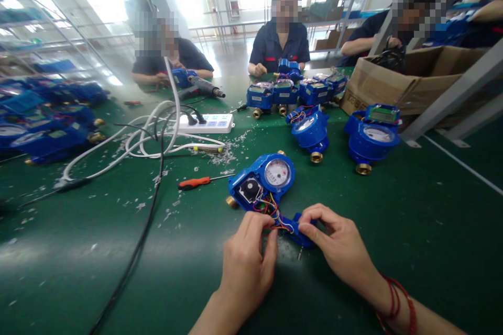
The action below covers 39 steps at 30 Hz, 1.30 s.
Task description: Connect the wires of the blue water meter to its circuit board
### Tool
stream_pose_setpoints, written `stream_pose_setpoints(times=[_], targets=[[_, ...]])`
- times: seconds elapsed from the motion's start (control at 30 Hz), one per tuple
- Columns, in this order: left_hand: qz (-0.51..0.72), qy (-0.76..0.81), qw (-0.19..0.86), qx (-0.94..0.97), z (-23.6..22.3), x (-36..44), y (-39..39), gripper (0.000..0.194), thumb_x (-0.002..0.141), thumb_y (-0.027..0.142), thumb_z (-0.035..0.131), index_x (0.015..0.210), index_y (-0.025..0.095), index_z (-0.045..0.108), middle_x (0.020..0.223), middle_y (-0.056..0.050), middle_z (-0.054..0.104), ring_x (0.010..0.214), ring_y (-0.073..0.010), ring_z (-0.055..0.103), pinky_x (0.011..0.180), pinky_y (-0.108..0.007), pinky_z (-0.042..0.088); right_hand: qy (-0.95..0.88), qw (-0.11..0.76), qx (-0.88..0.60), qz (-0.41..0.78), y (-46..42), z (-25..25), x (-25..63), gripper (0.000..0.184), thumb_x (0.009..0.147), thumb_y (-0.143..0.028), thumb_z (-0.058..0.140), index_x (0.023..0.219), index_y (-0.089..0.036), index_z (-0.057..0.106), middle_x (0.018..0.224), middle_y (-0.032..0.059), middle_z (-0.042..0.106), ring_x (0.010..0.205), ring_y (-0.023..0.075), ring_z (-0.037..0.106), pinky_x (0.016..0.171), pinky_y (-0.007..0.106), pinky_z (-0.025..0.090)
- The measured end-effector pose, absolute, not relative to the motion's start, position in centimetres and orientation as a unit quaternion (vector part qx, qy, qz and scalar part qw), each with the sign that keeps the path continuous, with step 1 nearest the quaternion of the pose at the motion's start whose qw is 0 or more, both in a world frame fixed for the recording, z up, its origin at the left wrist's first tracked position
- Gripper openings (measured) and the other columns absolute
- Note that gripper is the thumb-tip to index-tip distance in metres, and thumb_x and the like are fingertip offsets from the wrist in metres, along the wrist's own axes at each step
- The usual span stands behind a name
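On the green table before me lies a blue water meter with a round dial and an opened compartment showing a black round part. Coloured wires run from the compartment to a small blue cover lying nearer to me. My left hand is closed, thumb and forefinger pinching at the wires beside the meter's lower edge. With bent fingers, my right hand grips the right end of the blue cover. The fingertips partly hide what each hand touches.
An orange screwdriver lies left of the meter. Behind it are a white power strip, looped cables, a heat gun and plastic scraps. More water meters, a cardboard box and metal posts stand right. Several people sit opposite.
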<state>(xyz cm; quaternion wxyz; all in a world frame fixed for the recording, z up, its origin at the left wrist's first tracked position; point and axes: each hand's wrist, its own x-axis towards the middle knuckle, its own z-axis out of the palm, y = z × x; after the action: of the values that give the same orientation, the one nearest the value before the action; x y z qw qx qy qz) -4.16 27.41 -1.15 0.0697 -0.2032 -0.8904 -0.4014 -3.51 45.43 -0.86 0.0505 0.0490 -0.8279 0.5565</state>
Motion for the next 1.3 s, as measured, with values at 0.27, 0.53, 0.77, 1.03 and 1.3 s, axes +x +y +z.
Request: stream_pose_setpoints(times=[0.27,0.53,0.77,1.03,1.3], targets=[[-0.379,-0.892,0.050,-0.243,-1.12,-4.03,27.60,0.033,0.085,0.017,0.043,0.117,0.026,0.045,0.100,-0.005,0.052,0.082,-0.0145,0.054,0.066,-0.024,0.044,-0.831,0.034,0.070,0.552,45.48,-1.09,-3.64,0.018,0.084,-0.035,0.053,0.078,-0.020,0.060,0.081,0.0010,0.059,0.079,0.0152,0.055,0.073,0.026,0.041],[-0.394,-0.888,0.081,-0.222,-1.53,-4.29,27.43,0.011,0.085,0.015,0.044,0.089,0.020,0.053,0.087,-0.003,0.052,0.075,-0.0129,0.052,0.064,-0.024,0.040,-0.848,0.033,0.067,0.525,45.23,-0.79,-3.68,0.013,0.084,-0.030,0.054,0.078,-0.020,0.058,0.081,-0.0003,0.057,0.079,0.0145,0.054,0.072,0.027,0.040],[-0.406,-0.883,0.087,-0.220,-1.54,-4.28,27.51,0.011,0.085,0.015,0.046,0.090,0.020,0.053,0.085,-0.001,0.053,0.076,-0.0116,0.052,0.066,-0.023,0.040,-0.840,0.023,0.058,0.539,45.35,-1.10,-3.80,0.024,0.090,-0.034,0.042,0.077,-0.019,0.056,0.078,0.0001,0.055,0.075,0.0138,0.052,0.070,0.027,0.038],[-0.416,-0.873,0.087,-0.237,-1.74,-3.81,27.71,0.005,0.083,0.014,0.047,0.083,0.019,0.048,0.078,0.000,0.051,0.060,-0.0097,0.047,0.056,-0.023,0.037,-0.855,-0.002,0.087,0.512,45.16,-0.65,-3.54,0.005,0.080,-0.027,0.060,0.081,-0.022,0.062,0.086,0.0000,0.051,0.084,0.0142,0.051,0.077,0.027,0.038],[-0.391,-0.886,0.071,-0.237,-1.79,-3.94,27.98,0.013,0.084,0.017,0.047,0.092,0.022,0.057,0.090,-0.003,0.052,0.075,-0.0119,0.054,0.065,-0.023,0.042,-0.859,-0.006,0.089,0.505,45.16,-0.60,-3.50,0.005,0.080,-0.023,0.057,0.079,-0.022,0.062,0.085,-0.0003,0.049,0.083,0.0132,0.050,0.076,0.027,0.038]])
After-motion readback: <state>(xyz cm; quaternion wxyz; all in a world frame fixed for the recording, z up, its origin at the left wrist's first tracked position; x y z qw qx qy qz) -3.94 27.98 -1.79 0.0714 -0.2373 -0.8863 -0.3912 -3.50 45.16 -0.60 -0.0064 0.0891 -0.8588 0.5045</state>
